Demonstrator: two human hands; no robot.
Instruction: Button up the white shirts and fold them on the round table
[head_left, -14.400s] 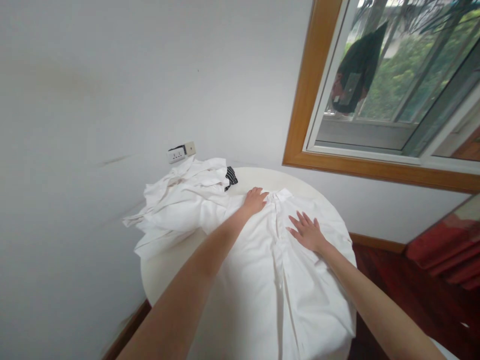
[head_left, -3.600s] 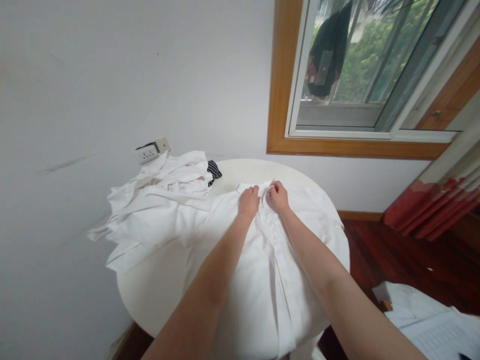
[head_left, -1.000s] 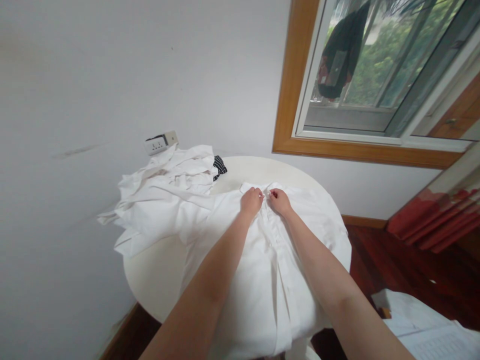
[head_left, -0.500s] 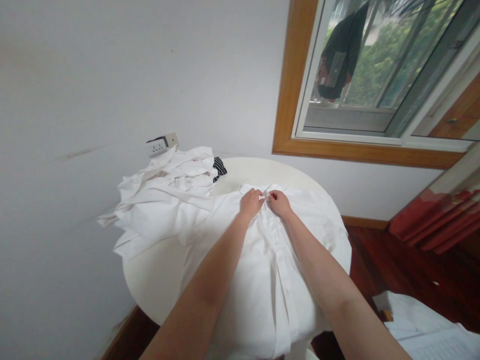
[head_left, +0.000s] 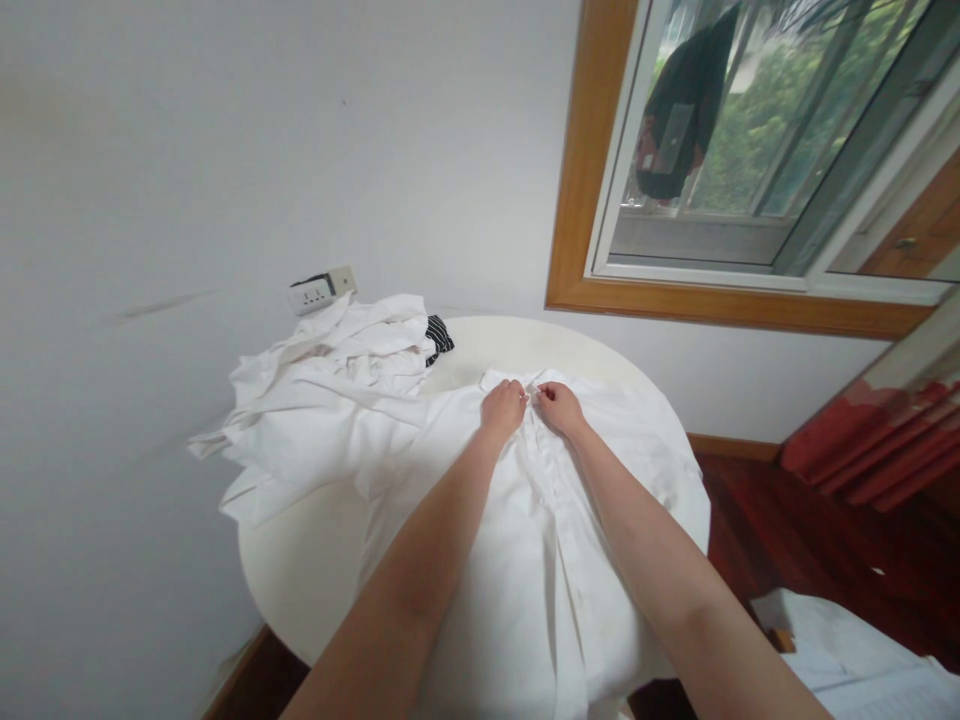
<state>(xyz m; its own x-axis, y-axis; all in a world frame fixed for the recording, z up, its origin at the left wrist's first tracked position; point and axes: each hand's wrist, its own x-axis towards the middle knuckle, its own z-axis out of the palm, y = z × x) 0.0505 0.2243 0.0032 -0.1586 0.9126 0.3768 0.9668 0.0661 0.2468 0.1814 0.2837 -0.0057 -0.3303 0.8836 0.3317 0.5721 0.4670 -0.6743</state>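
Risk: white shirt [head_left: 540,560] lies front-up on the round worktop [head_left: 300,560] with its hem hanging over the near edge. If the pinch at the neck slips, the overhang could drag it askew. Left hand [head_left: 504,405] and right hand [head_left: 559,405] meet at the collar, knuckles up, forearms stretched over the shirt. Each grip is closed small on the placket edge.

Both hands — left hand [head_left: 502,408], right hand [head_left: 559,407] — pinch the white shirt [head_left: 540,560] collar on the round table [head_left: 300,570].
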